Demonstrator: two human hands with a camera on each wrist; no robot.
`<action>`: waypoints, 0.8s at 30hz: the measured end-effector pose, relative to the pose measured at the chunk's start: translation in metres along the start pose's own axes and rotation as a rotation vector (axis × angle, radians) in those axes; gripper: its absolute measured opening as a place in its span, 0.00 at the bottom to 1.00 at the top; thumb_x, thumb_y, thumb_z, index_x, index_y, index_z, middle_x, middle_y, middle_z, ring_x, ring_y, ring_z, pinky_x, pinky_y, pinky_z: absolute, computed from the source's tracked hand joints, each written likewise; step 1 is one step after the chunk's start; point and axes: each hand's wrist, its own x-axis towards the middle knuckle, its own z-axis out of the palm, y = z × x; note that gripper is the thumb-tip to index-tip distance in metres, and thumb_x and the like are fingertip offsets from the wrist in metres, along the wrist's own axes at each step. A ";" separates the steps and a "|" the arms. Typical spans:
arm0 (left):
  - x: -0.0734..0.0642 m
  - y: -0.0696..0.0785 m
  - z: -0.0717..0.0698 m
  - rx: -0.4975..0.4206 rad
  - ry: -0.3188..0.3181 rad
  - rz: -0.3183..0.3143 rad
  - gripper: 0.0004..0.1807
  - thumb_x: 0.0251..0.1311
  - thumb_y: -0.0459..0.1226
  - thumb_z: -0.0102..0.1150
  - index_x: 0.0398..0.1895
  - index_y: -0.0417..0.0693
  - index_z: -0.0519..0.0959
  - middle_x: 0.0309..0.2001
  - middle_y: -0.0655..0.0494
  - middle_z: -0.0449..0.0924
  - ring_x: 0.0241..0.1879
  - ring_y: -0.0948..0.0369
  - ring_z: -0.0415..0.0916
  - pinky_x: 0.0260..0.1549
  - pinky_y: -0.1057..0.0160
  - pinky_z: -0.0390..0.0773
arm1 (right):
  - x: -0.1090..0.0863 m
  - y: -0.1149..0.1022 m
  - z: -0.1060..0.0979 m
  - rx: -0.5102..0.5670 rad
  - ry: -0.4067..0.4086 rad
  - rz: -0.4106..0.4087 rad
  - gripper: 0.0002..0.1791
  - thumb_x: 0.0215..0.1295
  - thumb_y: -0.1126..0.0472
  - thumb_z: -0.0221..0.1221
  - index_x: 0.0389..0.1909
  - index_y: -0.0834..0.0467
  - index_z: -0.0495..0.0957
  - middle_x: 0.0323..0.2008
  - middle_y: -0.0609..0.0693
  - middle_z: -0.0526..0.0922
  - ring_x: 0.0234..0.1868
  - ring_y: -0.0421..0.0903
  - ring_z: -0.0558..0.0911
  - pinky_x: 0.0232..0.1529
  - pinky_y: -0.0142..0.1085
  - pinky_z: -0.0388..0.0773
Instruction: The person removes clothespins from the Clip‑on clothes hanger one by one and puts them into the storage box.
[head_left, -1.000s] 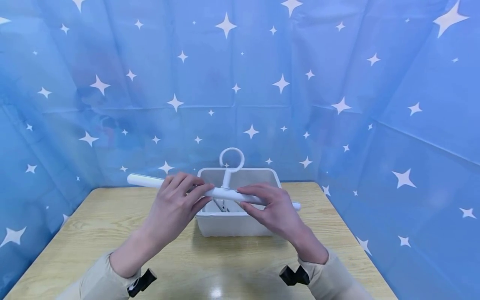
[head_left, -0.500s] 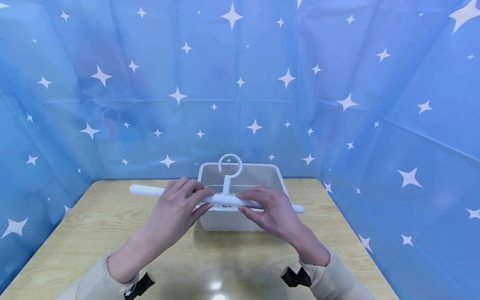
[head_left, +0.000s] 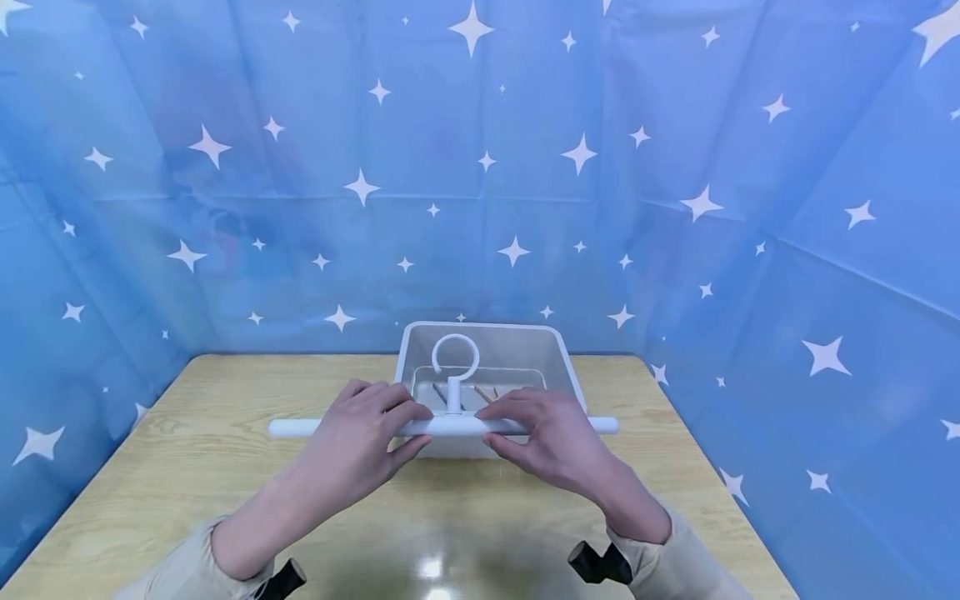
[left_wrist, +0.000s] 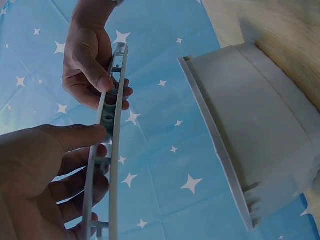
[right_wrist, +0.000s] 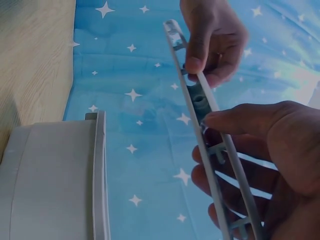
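Observation:
Both hands hold a white clothes hanger (head_left: 455,427), a straight bar with an open ring hook (head_left: 476,358) standing up at its middle. My left hand (head_left: 360,433) pinches the bar just left of the hook's stem, thumb below and fingers over the top. On the other side of the stem, my right hand (head_left: 553,435) grips it the same way. Both wrist views show the bar's hollow underside (left_wrist: 116,150) with cross ribs, the thumbs pressing near its centre. The bar is held level, overlapping the front of a white bin (head_left: 487,326) in the head view.
Inside the bin lie a few thin sticks (head_left: 483,394), partly hidden by the hanger. The bin stands on a wooden table (head_left: 225,467). Blue curtains (head_left: 300,192) with white stars close off the back and sides.
The hanger and both hands sit lower in the head view, and the bar has gone from tilted to level. The hook now shows in front of the bin's inside. Both grips stay the same.

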 end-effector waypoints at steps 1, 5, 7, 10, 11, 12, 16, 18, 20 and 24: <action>0.000 0.000 0.001 0.005 -0.010 -0.001 0.14 0.47 0.46 0.79 0.36 0.58 0.85 0.32 0.67 0.78 0.32 0.66 0.75 0.40 0.61 0.72 | 0.000 0.000 0.000 -0.010 -0.010 0.001 0.13 0.57 0.52 0.72 0.43 0.49 0.88 0.40 0.42 0.89 0.41 0.40 0.86 0.41 0.34 0.80; -0.002 0.001 0.003 0.021 -0.043 -0.003 0.13 0.48 0.48 0.78 0.36 0.58 0.85 0.32 0.68 0.79 0.31 0.67 0.75 0.40 0.62 0.71 | -0.002 -0.001 0.001 -0.034 -0.044 0.004 0.12 0.57 0.52 0.72 0.42 0.48 0.88 0.40 0.41 0.89 0.45 0.42 0.86 0.46 0.38 0.82; -0.003 0.001 0.004 0.025 -0.053 -0.005 0.13 0.48 0.48 0.78 0.35 0.59 0.85 0.32 0.68 0.79 0.30 0.67 0.74 0.39 0.62 0.71 | -0.002 -0.001 0.001 -0.037 -0.061 0.006 0.12 0.57 0.52 0.72 0.42 0.48 0.88 0.40 0.41 0.89 0.46 0.43 0.87 0.48 0.39 0.82; -0.004 0.001 0.005 0.029 -0.062 -0.006 0.13 0.48 0.48 0.78 0.34 0.59 0.85 0.31 0.68 0.79 0.29 0.67 0.74 0.39 0.62 0.70 | -0.003 -0.002 0.001 -0.043 -0.087 0.011 0.12 0.57 0.52 0.71 0.43 0.47 0.88 0.40 0.41 0.89 0.47 0.43 0.86 0.49 0.40 0.81; -0.004 0.001 0.005 0.030 -0.065 -0.006 0.13 0.48 0.49 0.77 0.34 0.59 0.85 0.31 0.68 0.79 0.29 0.68 0.73 0.39 0.62 0.70 | -0.003 -0.002 0.001 -0.047 -0.096 0.012 0.12 0.57 0.52 0.71 0.43 0.47 0.88 0.40 0.41 0.89 0.47 0.42 0.86 0.49 0.39 0.81; -0.005 0.002 0.006 0.032 -0.069 -0.006 0.13 0.48 0.49 0.77 0.34 0.59 0.85 0.30 0.68 0.79 0.28 0.68 0.73 0.39 0.62 0.70 | -0.003 -0.002 0.001 -0.048 -0.104 0.012 0.12 0.57 0.52 0.71 0.43 0.47 0.88 0.40 0.41 0.89 0.46 0.42 0.86 0.49 0.39 0.81; -0.006 0.003 0.006 0.039 -0.084 -0.007 0.13 0.49 0.50 0.77 0.33 0.59 0.84 0.29 0.68 0.78 0.27 0.68 0.72 0.38 0.62 0.70 | -0.003 -0.003 0.002 -0.047 -0.126 0.010 0.11 0.57 0.52 0.71 0.42 0.47 0.88 0.39 0.40 0.89 0.44 0.40 0.86 0.47 0.38 0.80; -0.007 0.004 0.007 0.036 -0.093 -0.007 0.12 0.49 0.49 0.77 0.32 0.58 0.84 0.28 0.68 0.78 0.26 0.69 0.71 0.38 0.63 0.70 | -0.003 -0.002 0.003 -0.045 -0.134 0.011 0.11 0.57 0.52 0.71 0.41 0.47 0.88 0.38 0.40 0.89 0.43 0.40 0.85 0.45 0.37 0.80; -0.008 0.004 0.008 0.029 -0.102 -0.005 0.12 0.48 0.49 0.77 0.32 0.58 0.84 0.28 0.68 0.78 0.25 0.69 0.71 0.37 0.63 0.69 | -0.004 -0.003 0.005 -0.035 -0.147 0.021 0.11 0.57 0.52 0.71 0.41 0.46 0.88 0.38 0.39 0.88 0.41 0.38 0.84 0.42 0.35 0.79; -0.012 0.005 0.011 0.009 -0.124 -0.003 0.12 0.48 0.49 0.77 0.31 0.58 0.84 0.29 0.68 0.78 0.23 0.70 0.69 0.34 0.64 0.67 | -0.008 -0.002 0.009 -0.013 -0.175 0.045 0.10 0.57 0.53 0.71 0.40 0.46 0.88 0.37 0.37 0.88 0.37 0.35 0.82 0.37 0.31 0.76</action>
